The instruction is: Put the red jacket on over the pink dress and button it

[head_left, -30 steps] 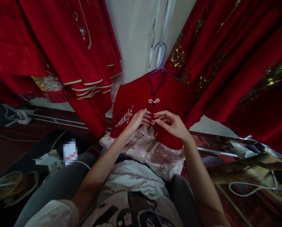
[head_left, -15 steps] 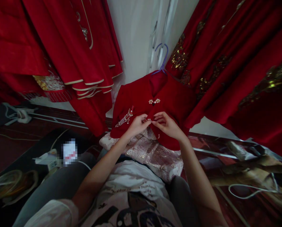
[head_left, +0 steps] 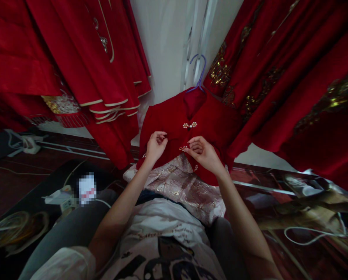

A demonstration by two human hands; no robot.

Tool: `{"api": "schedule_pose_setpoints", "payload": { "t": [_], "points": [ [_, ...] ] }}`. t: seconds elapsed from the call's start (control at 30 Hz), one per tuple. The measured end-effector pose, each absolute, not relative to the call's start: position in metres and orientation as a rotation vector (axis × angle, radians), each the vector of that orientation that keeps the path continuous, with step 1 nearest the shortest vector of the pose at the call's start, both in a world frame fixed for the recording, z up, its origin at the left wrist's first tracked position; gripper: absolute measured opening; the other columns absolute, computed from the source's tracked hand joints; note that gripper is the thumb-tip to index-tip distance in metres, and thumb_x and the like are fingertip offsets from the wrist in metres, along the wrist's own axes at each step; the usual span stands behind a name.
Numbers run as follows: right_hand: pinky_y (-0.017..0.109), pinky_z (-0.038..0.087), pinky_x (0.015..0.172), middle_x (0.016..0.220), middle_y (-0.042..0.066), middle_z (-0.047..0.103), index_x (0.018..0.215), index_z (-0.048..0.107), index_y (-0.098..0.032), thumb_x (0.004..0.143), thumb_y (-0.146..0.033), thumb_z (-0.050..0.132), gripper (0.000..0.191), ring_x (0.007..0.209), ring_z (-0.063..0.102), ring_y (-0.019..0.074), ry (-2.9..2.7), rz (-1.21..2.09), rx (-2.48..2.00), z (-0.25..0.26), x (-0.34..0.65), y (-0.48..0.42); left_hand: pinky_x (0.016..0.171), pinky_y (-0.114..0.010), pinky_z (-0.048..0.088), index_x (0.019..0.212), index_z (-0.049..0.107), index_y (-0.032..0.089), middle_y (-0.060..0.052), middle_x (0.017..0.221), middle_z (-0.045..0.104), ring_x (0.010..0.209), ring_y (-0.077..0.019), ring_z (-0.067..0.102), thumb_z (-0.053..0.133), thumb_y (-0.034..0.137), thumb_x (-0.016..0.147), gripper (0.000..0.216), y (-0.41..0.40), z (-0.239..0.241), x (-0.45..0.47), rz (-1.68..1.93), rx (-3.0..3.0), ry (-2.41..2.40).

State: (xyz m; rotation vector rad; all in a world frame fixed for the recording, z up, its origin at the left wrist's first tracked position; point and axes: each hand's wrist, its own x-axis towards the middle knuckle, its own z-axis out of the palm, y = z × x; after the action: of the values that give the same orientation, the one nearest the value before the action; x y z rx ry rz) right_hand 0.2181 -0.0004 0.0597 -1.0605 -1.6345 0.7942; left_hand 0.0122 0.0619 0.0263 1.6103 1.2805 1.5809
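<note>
A short red jacket (head_left: 217,116) hangs on a purple hanger (head_left: 201,74), its lower part resting over a shiny pinkish patterned cloth (head_left: 182,182) on my lap. My right hand (head_left: 204,153) pinches the loop end of a beaded frog button (head_left: 185,148) at the front opening, between thumb and finger. Above it sits a fastened beaded frog button (head_left: 190,125); a smaller one (head_left: 195,167) lies below. My left hand (head_left: 157,147) is over the jacket's left side, fingers curled close to the thumb. Whatever is between its fingertips is too small to tell. It mostly covers the beaded tassel ornament there.
Red garments with pale edging (head_left: 109,77) hang at left, and gold-embroidered red garments (head_left: 267,93) at right. A power strip (head_left: 58,196) and a coil of tape or ribbon (head_left: 16,229) lie at lower left. A white cord (head_left: 305,241) loops at lower right.
My left hand has left the middle frog button and moved left over the tassel ornament. My right hand stays at the button, whose loop now shows.
</note>
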Motion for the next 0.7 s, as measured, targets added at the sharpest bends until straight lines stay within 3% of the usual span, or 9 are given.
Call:
{"api": "schedule_pose_setpoints", "payload": {
  "t": [0.1, 0.23, 0.43, 0.7],
  "points": [
    [0.025, 0.052, 0.066, 0.086, 0.001, 0.063, 0.101, 0.06, -0.023, 0.079, -0.036, 0.07, 0.027, 0.077, 0.062, 0.0133, -1.685, 0.777, -1.044, 0.062, 0.22, -0.002, 0.073, -0.024, 0.046, 0.094, 0.058, 0.017, -0.003, 0.089, 0.061, 0.077, -0.011, 0.058, 0.069, 0.014, 0.066, 0.03, 0.077, 0.015, 0.004, 1.592, 1.601, 1.325],
    [0.027, 0.053, 0.066, 0.082, 0.003, 0.067, 0.092, 0.069, -0.021, 0.078, -0.039, 0.069, 0.023, 0.073, 0.063, 0.0143, -1.689, 0.762, -1.079, 0.059, 0.217, 0.001, 0.071, -0.023, 0.048, 0.09, 0.054, 0.018, 0.0, 0.079, 0.061, 0.072, -0.0104, 0.059, 0.069, 0.021, 0.072, 0.024, 0.081, 0.007, 0.005, 1.6, 1.479, 1.228],
    [0.028, 0.055, 0.075, 0.088, 0.005, 0.071, 0.086, 0.07, -0.019, 0.077, -0.035, 0.069, 0.018, 0.076, 0.065, 0.0143, -1.576, 0.733, -1.022, 0.054, 0.193, 0.031, 0.077, -0.026, 0.051, 0.083, 0.065, 0.016, -0.005, 0.085, 0.07, 0.078, -0.0131, 0.064, 0.068, 0.031, 0.075, 0.017, 0.074, 0.017, 0.011, 1.6, 1.399, 1.084],
    [0.023, 0.054, 0.065, 0.087, 0.003, 0.068, 0.086, 0.069, -0.019, 0.08, -0.023, 0.061, 0.012, 0.072, 0.062, 0.0118, -1.69, 0.556, -1.034, 0.049, 0.155, 0.07, 0.074, -0.027, 0.053, 0.082, 0.07, 0.013, -0.006, 0.083, 0.073, 0.07, -0.012, 0.065, 0.069, 0.036, 0.074, 0.025, 0.083, 0.019, 0.011, 1.596, 1.142, 1.103]
  ]
}}
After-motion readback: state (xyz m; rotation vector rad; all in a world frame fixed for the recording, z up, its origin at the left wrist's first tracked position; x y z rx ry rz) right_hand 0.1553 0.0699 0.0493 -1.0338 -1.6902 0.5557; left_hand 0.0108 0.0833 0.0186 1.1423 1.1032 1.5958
